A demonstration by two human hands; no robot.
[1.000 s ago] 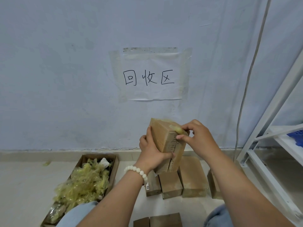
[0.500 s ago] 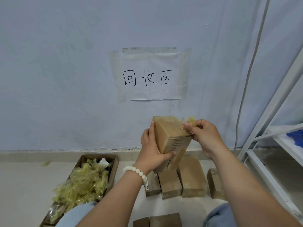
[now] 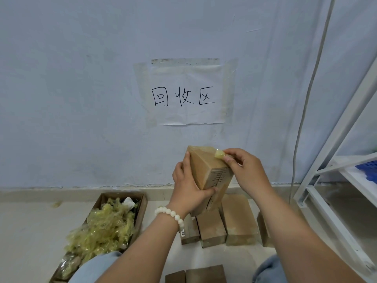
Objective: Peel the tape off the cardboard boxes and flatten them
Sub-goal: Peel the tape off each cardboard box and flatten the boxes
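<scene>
I hold a small brown cardboard box (image 3: 206, 172) upright and tilted in front of the wall. My left hand (image 3: 189, 188) grips its left side, thumb across the front face. At the box's top right corner my right hand (image 3: 246, 170) pinches a bunched yellowish strip of tape (image 3: 219, 154). Clear tape still lies over the box's top end. Below, several taped boxes (image 3: 238, 219) stand in a row on the floor.
An open cardboard tray (image 3: 141, 209) at the lower left holds a heap of peeled yellowish tape. Two more boxes (image 3: 204, 273) lie near my knees. A white metal shelf (image 3: 334, 180) stands at the right. A paper sign (image 3: 187, 94) is taped to the wall.
My right hand has pulled the tape end up and to the right off the box's top corner. The left hand tilted the box slightly and kept its grip.
</scene>
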